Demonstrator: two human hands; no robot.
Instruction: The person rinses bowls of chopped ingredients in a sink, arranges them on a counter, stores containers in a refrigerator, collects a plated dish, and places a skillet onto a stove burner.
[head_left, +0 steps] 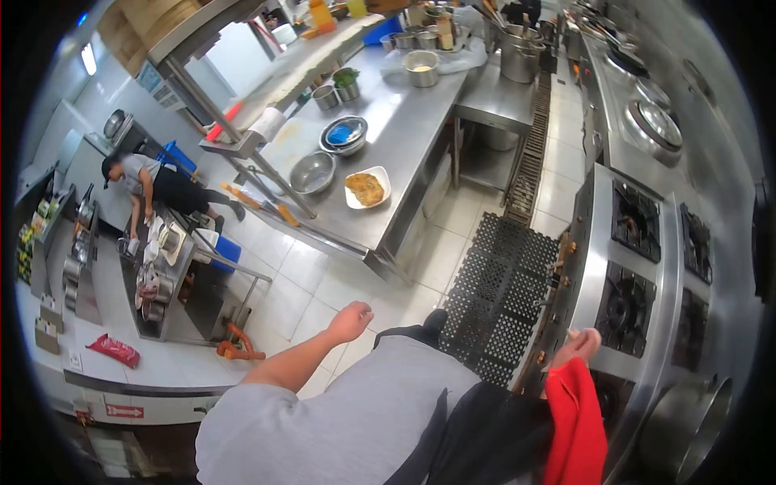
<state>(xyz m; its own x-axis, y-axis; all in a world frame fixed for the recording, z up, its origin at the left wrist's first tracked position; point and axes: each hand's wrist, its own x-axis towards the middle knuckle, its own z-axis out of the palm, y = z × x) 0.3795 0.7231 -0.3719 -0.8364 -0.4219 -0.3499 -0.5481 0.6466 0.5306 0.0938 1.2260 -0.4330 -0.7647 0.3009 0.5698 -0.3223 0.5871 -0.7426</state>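
Note:
My left hand (352, 321) hangs over the tiled floor in front of me, fingers curled in and nothing visible in them. Beside the front of the gas stove (594, 259), my right hand (578, 347) is raised with its fingers bent together. Whatever it may hold is too small to make out. Red fabric (575, 416) covers my right forearm up to the wrist. The stove's black burners (627, 303) lie just beyond that hand. A white dish (381, 199) with a flat golden-brown fried piece of food (366, 188) sits on the steel counter (347, 226) ahead.
Metal bowls (313, 172) and small pots (421, 69) stand on the counter. A black perforated mat (501, 291) covers the floor by the stove. A large pot (683, 428) is at lower right. Another person (153, 182) bends over a station at left. A red packet (114, 350) lies nearby.

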